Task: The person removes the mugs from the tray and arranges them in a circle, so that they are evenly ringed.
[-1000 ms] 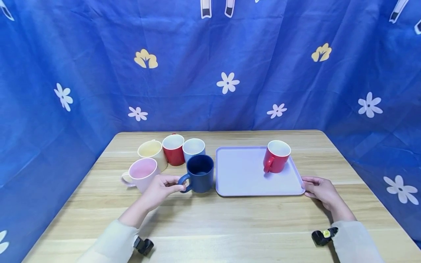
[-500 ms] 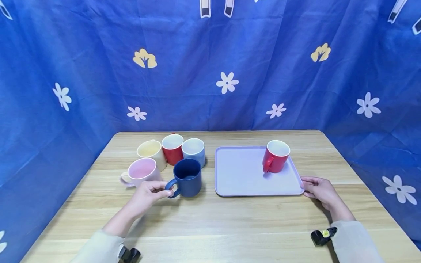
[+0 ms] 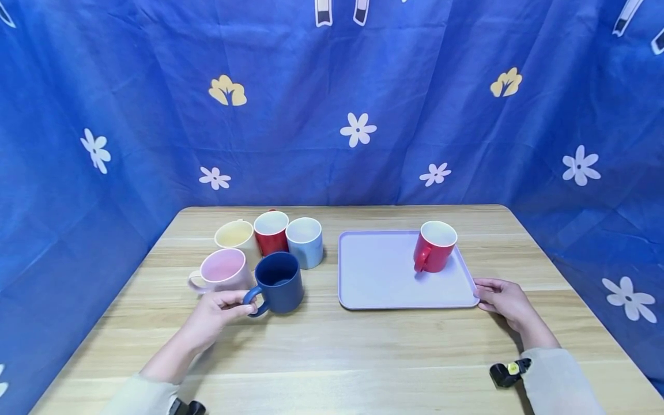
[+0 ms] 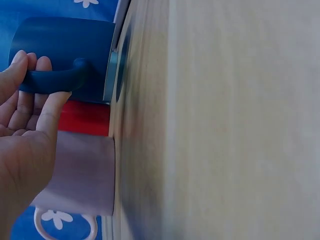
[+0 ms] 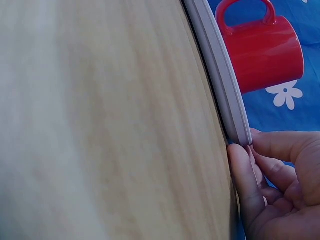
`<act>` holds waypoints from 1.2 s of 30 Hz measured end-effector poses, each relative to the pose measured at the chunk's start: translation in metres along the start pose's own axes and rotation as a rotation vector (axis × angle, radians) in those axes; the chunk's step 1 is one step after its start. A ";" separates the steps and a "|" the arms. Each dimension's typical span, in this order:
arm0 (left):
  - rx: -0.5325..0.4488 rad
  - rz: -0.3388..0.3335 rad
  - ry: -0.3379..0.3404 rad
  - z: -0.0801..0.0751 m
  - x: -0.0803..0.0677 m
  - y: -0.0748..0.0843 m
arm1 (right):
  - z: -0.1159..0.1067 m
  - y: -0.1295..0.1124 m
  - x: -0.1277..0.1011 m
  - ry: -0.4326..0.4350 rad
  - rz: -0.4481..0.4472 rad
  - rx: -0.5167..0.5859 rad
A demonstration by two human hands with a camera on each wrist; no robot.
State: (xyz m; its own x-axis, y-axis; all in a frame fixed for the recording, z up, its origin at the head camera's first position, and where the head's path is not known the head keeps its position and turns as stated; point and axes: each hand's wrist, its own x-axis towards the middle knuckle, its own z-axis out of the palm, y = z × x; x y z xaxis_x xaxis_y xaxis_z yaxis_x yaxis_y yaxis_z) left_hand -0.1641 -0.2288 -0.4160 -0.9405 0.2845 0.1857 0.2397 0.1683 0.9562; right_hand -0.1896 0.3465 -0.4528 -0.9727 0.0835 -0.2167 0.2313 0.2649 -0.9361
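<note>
Left hand (image 3: 212, 308) pinches the handle of the navy mug (image 3: 279, 281), standing on the counter (image 3: 332, 357) at 3 o'clock of the pink mug (image 3: 223, 270). Right hand (image 3: 500, 300) fingers grip the tray (image 3: 384, 288) corner; best keep the mug upright and clear of its neighbours.

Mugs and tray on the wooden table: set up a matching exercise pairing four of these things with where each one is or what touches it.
Things:
1. dark blue mug
2. red mug with its handle in view
3. pink mug
4. lilac tray

Places or states:
A. stands on the tray
B. right hand at its near right corner
C. handle pinched by the left hand
D. leftmost of the mug group

Pairs: 1-C, 2-A, 3-D, 4-B
</note>
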 end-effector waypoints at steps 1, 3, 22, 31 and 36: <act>0.001 0.008 0.000 -0.001 -0.001 0.000 | 0.000 0.000 0.000 -0.001 0.000 0.000; 0.002 0.016 0.006 -0.003 -0.003 -0.001 | 0.000 0.000 0.000 -0.003 0.000 0.003; 0.011 -0.015 0.050 -0.018 -0.018 -0.009 | 0.000 0.001 0.000 -0.001 0.007 -0.004; -0.060 -0.009 0.057 -0.020 -0.019 -0.010 | 0.000 0.001 0.000 0.003 0.005 -0.007; -0.039 -0.023 0.055 -0.021 -0.020 -0.011 | 0.000 0.000 0.000 0.004 0.006 -0.006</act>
State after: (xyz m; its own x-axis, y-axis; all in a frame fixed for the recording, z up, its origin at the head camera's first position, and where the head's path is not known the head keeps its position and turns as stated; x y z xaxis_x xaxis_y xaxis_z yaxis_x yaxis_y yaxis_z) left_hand -0.1534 -0.2565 -0.4257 -0.9578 0.2288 0.1742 0.2089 0.1374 0.9682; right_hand -0.1893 0.3467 -0.4532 -0.9711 0.0887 -0.2216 0.2377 0.2705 -0.9329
